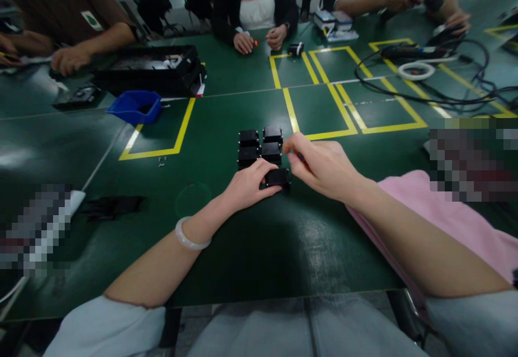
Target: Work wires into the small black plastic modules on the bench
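Note:
Several small black box-shaped parts (248, 155) with shiny bits at their corners stand in two columns on the green table. My left hand (253, 180) is closed around the nearest black part (277, 177), thumb at its front side and fingers over its back left. Just right of the parts, my right hand (315, 164) is curled with its fingers bent toward the thumb, close to the right column. Whatever those fingertips pinch, if anything, is too small or hidden to name.
A blue bin (135, 107) and a long black housing (149, 71) lie at the left. Tiny screws (162, 160) sit near yellow tape. Black cables (421, 90) coil at the right, beyond a pink cloth (421, 200). Other people work across the green table (243, 254).

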A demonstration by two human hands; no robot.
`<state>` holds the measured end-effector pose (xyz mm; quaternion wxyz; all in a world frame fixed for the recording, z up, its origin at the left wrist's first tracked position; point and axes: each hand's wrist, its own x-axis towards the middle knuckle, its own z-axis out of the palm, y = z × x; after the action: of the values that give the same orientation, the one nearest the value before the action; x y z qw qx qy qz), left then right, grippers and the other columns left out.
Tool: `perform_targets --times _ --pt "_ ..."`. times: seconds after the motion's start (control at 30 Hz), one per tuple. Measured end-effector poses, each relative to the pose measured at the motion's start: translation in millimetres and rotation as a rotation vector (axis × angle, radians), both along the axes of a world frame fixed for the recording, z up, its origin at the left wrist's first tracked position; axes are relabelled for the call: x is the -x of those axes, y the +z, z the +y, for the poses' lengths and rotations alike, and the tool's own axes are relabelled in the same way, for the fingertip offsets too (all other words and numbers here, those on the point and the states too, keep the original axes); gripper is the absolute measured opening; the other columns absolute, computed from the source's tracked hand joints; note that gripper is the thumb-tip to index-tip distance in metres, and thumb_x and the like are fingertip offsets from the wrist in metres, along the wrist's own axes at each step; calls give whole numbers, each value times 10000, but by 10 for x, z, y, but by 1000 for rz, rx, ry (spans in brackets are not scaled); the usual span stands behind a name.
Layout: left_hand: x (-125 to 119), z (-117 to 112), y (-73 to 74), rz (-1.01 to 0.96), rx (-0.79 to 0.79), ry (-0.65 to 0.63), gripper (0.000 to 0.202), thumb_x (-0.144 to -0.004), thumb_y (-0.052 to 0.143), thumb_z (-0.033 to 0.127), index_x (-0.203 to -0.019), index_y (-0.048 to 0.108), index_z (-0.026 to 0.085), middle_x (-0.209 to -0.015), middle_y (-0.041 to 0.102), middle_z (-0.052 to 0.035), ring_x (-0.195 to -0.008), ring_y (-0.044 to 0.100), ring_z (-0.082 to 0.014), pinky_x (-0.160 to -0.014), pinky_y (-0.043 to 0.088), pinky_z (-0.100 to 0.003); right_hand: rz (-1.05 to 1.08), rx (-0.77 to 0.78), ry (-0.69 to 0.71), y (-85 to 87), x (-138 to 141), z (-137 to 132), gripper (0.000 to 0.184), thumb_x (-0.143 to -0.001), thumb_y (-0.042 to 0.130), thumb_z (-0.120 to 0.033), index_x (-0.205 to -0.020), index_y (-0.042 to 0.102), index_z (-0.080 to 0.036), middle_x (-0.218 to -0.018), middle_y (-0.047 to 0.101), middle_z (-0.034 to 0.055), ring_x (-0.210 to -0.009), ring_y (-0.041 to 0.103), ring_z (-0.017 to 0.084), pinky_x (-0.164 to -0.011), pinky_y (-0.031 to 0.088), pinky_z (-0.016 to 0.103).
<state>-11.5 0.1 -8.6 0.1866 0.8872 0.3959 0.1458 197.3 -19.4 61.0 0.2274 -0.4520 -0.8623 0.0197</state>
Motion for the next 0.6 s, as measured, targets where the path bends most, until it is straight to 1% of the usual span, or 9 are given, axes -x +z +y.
perform_targets --times 0.13,0.17,0.37,0.53,0.6 --pt "2 2 -13 -5 -18 0 403 -868 595 460 -1172 505 211 -1068 566 -53 -853 595 -188 -721 488 -308 -26 2 0 -16 -17 10 346 -966 337 -420 -965 577 -170 -652 579 2 -573 503 125 -568 264 240" --pt "2 1 -11 -4 -14 -2 400 -868 596 457 -1171 506 212 -1071 565 -52 -847 596 -185 -722 488 -308 -27 3 -6 -20 -17 13 345 -968 334 -418 -971 574 -171 -659 585 4 -571 505 124 -566 263 239" --pt "-3 -5 7 -9 1 -8 360 -873 595 435 -1148 515 216 -1088 562 -51 -850 601 -179 -717 481 -299 12 -9 6 -22 -1 10 279 -955 318 -290 -1040 549 -159 -665 587 -9 -532 477 111 -554 260 237" --pt "0 1 -7 -12 -15 -12 380 -874 592 445 -1161 504 211 -1073 559 -48 -859 598 -181 -728 481 -303 -20 -1 -18 -27 -7 11 322 -958 357 -414 -986 566 -171 -655 584 -4 -565 508 122 -564 261 236" --pt "1 0 -8 -13 -7 -11 372 -876 587 445 -1159 505 217 -1068 560 -47 -850 601 -179 -717 478 -300 -18 2 -20 -28 -6 10 302 -960 341 -372 -1006 561 -169 -650 582 -7 -549 499 119 -558 256 236"
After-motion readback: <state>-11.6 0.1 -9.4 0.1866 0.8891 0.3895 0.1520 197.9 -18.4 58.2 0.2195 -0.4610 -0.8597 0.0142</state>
